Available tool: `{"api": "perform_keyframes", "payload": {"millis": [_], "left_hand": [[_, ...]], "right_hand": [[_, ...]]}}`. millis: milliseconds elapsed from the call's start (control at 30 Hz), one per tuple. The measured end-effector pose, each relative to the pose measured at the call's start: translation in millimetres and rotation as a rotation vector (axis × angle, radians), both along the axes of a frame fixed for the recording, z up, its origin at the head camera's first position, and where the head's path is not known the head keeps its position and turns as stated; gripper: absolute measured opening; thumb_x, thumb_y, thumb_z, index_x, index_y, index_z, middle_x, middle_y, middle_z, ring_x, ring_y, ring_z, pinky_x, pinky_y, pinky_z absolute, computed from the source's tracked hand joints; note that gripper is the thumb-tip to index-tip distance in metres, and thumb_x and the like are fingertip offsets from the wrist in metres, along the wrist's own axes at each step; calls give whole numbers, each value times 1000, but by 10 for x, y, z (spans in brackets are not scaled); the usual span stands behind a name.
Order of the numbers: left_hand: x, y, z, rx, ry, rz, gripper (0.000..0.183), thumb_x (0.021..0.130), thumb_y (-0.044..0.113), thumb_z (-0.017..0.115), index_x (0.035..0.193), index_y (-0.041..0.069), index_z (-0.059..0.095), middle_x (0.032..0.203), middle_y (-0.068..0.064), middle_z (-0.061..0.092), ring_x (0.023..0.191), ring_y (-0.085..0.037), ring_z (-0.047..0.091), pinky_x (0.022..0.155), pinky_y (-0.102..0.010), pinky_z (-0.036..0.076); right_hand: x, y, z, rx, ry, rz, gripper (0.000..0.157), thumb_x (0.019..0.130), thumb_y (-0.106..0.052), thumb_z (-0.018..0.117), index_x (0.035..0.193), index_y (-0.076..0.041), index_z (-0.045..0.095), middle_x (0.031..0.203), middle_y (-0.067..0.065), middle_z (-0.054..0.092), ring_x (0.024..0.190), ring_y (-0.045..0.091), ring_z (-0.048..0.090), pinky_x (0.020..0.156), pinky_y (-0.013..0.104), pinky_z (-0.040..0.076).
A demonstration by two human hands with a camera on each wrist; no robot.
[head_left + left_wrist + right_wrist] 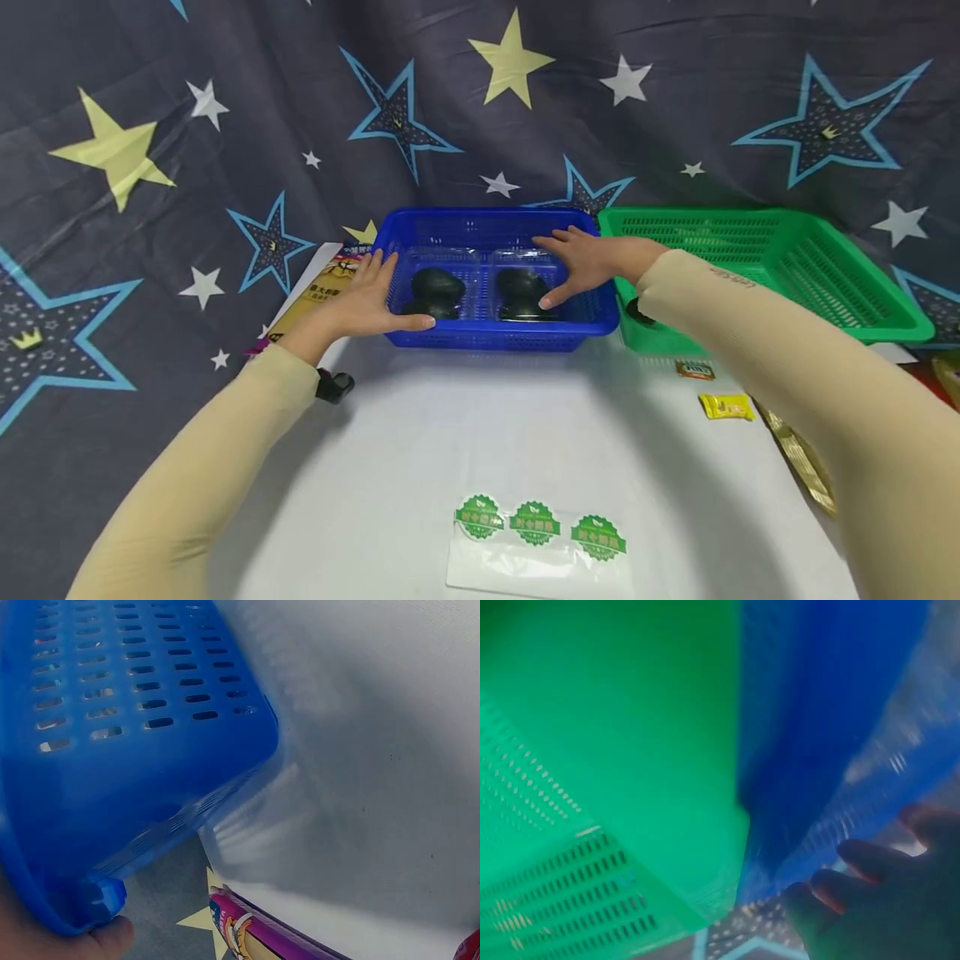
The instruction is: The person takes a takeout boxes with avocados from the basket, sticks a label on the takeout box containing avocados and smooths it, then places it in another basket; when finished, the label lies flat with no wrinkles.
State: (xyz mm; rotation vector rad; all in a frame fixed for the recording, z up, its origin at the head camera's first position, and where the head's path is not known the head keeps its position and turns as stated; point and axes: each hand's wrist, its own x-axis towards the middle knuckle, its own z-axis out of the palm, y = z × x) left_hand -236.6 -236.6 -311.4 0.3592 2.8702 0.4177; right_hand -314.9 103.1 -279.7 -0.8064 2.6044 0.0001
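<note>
The grip of the left hand is spread wide at the left end of the blue basket, mid-frame in the head view, with the thumb along the front rim and nothing visibly clasped. The right hand reaches over the basket's right end, fingers splayed and holding nothing that shows; whether its fingertips touch anything, I cannot tell. Between the hands, inside the basket, the left clear pack and the right clear pack sit side by side, each holding dark rounded fruit.

If just one end were raised by fingers this loose, the packs would probably slide toward the low end. The green basket, at the right of the frame, stands so near the blue one that their walls could catch and drag.

The left wrist view gives the blue basket's slotted outer wall, a fingertip at its rim at lower left, and a purple packet's print at the bottom. The right wrist view, though blurred, looks along where the baskets meet. Only the head view shows the sticker sheet, bottom centre on the white surface
</note>
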Motion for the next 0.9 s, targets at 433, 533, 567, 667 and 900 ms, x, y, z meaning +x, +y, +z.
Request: {"api": "perform_keyframes", "payload": {"millis": [433, 533, 567, 667, 900], "left_hand": [[51, 15, 55, 12, -11, 10, 129, 68, 81, 57, 152, 10, -9, 158, -16, -15, 142, -31, -21, 111, -61, 5], [38, -5, 49, 2, -13, 19, 130, 68, 82, 56, 152, 10, -10, 157, -17, -15, 142, -33, -20, 111, -62, 6], [33, -11, 46, -1, -15, 20, 130, 67, 83, 56, 152, 10, -10, 157, -17, -16, 142, -33, -20, 111, -63, 6], [16, -14, 33, -10, -20, 24, 130, 67, 84, 55, 152, 11, -10, 157, -17, -16, 142, -34, -19, 111, -63, 5], [0, -3, 18, -20, -18, 11, 132, 64, 87, 53, 152, 11, -11, 157, -16, -16, 142, -33, -20, 111, -61, 6]], "right_hand": [[-184, -206, 7, 137, -109, 38, 119, 76, -58, 72, 152, -3, -1, 154, 31, 8, 141, 47, 10, 110, 62, 17], [-228, -220, 13, 121, -73, 22, 117, 76, -56, 73, 151, 3, 4, 152, 34, 9, 139, 49, 10, 109, 62, 18], [-244, -224, 17, 115, -71, 15, 117, 77, -55, 73, 150, 5, 5, 152, 34, 8, 139, 49, 10, 109, 62, 18], [-279, -241, 24, 137, -68, 4, 115, 77, -56, 72, 148, 10, 9, 150, 35, 9, 139, 49, 12, 110, 60, 18], [-296, -219, 74, 107, -48, -6, 105, 76, -53, 75, 146, 6, 22, 144, 34, 23, 133, 48, 25, 104, 60, 30]]}}
